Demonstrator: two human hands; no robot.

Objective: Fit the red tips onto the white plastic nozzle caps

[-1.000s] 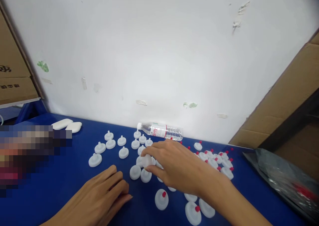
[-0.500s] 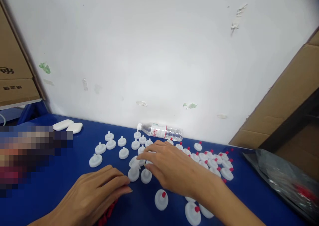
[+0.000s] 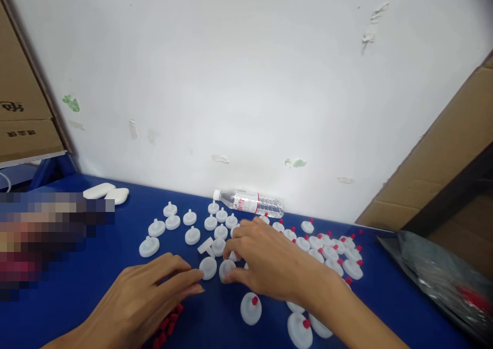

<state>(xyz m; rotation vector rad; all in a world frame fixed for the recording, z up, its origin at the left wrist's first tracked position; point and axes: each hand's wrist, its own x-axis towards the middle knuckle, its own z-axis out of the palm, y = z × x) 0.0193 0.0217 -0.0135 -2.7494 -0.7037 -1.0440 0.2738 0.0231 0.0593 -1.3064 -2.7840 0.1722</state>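
Many white round plastic discs with a stub on top lie on the blue table point(image 3: 115, 277). Uncapped discs point(image 3: 191, 235) lie in a group to the left; discs with red caps point(image 3: 331, 251) lie to the right. My right hand point(image 3: 269, 264) rests over the middle of them, thumb and fingers closing on one white disc point(image 3: 226, 269). My left hand point(image 3: 146, 297) lies palm down, its fingertips beside another disc point(image 3: 208, 268). Small red caps point(image 3: 169, 323) show under my left hand. One disc point(image 3: 205, 245) lies tipped on its side.
A clear water bottle point(image 3: 250, 202) lies against the white wall. Two white oval pieces point(image 3: 106, 193) sit at the back left. Cardboard boxes stand at left point(image 3: 23, 113) and right point(image 3: 435, 159). A dark plastic bag point(image 3: 442, 277) lies at right.
My right hand set down the disc it held and drew back toward me onto a nearer one. My left hand slid right toward the discs, uncovering red caps.
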